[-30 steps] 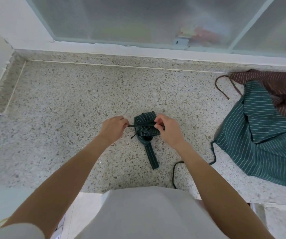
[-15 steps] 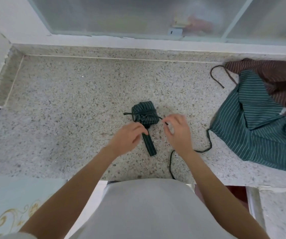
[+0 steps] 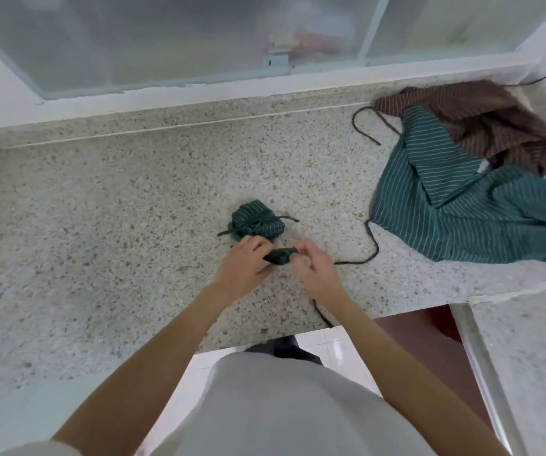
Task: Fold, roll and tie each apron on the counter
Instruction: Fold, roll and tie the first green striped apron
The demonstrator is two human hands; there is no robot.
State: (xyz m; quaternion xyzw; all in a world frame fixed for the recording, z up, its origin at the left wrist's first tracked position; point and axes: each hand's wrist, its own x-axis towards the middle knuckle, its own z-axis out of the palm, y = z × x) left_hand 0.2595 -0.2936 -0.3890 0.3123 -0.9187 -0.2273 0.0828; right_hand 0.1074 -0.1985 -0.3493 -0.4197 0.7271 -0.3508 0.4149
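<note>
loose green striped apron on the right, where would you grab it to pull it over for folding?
Probably the near-left corner of the loose green pinstriped cloth apron, where its dark tie string trails off. Come from the left, low across the speckled stone counter: that edge lies flat and exposed, while the far side runs under the brown striped apron.

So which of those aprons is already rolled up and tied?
The small green striped bundle just beyond both hands, with a cord knotted around it. The other green apron and the brown one lie loose at the right.
</note>
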